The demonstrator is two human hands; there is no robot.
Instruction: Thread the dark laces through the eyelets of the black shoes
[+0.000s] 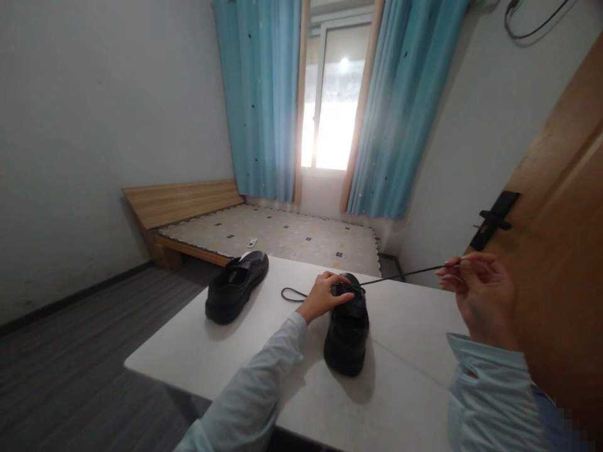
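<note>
Two black shoes stand on a white table (405, 351). The nearer shoe (347, 336) points away from me, and my left hand (324, 295) rests on its laced top, fingers pressing at the eyelets. A black lace (400, 275) runs taut from that shoe up to the right, where my right hand (475, 295) pinches its end between thumb and fingers. Another loop of lace (292, 294) lies on the table left of my left hand. The second shoe (235, 285) sits apart at the table's far left.
Beyond the table is a low wooden bed (282, 235) with a patterned mattress, under a bright window (332, 94) with blue curtains. A wooden door (560, 251) with a black handle stands close on the right. Grey floor lies to the left.
</note>
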